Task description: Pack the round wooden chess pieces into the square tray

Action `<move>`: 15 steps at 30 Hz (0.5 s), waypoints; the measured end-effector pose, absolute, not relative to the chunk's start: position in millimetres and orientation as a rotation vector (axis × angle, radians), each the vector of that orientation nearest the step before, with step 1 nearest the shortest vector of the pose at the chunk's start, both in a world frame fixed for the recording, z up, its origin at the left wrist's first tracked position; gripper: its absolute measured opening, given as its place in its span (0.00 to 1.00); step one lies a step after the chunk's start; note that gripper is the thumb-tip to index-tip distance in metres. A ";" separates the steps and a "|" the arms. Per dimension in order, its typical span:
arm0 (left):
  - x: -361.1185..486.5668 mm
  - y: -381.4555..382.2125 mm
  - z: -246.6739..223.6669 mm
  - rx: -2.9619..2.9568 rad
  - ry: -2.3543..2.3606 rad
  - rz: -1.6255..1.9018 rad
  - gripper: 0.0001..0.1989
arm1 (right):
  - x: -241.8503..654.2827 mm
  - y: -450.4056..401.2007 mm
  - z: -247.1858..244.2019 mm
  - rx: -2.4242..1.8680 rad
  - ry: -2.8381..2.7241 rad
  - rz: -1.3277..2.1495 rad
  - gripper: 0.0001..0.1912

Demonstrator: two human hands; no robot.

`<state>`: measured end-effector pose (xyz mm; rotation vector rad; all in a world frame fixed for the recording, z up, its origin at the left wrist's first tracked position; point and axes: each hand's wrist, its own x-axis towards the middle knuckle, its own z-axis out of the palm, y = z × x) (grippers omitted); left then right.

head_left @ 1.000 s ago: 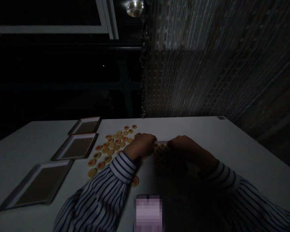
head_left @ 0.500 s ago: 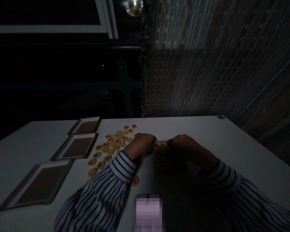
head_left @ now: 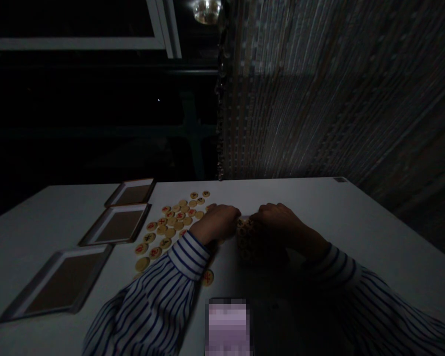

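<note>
A small open box [head_left: 246,256] packed with round xiangqi pieces [head_left: 245,231] stands in front of me, its right part dark in shadow. My left hand [head_left: 220,221] is closed at the box's far left corner, fingers curled against its edge. Over the far right part of the box, my right hand [head_left: 276,220] is closed with fingertips down at the pieces. Whatever it pinches is hidden by the fingers and the dimness. Several loose xiangqi pieces [head_left: 178,226] lie spread to the left of my left hand, some red-marked, some black-marked, some blank side up. One red-marked piece [head_left: 207,277] lies by my left cuff.
Three shallow tray-like lids or boxes stand in a row on the left: a near one [head_left: 61,282], a middle one [head_left: 118,225] and a far one [head_left: 133,192]. All rest on a white table [head_left: 378,257]. A string curtain [head_left: 300,99] hangs beyond its far right edge.
My right hand has shifted slightly left over the box, covering more of the pieces. My left hand has hardly moved.
</note>
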<state>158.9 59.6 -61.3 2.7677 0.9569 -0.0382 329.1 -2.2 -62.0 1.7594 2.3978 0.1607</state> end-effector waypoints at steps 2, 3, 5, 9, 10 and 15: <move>159.3 60.4 -62.5 2.777 0.954 -0.048 0.14 | 329.6 -1.8 -63.3 1.752 2.410 0.156 0.11; 159.4 60.7 -62.8 2.783 0.953 -0.046 0.15 | 329.8 -1.7 -63.8 1.749 2.416 0.156 0.11; 159.5 60.8 -62.8 2.792 0.963 -0.047 0.14 | 330.1 -1.6 -64.5 1.750 2.415 0.145 0.11; 159.2 59.7 -61.3 2.784 0.980 -0.052 0.13 | 330.3 -2.0 -64.6 1.758 2.412 0.131 0.12; 159.1 59.4 -60.9 2.777 0.978 -0.054 0.14 | 330.3 -2.2 -64.4 1.760 2.413 0.137 0.12; 159.3 57.5 -57.8 2.770 0.974 -0.084 0.14 | 330.9 -2.3 -64.8 1.744 2.414 0.159 0.10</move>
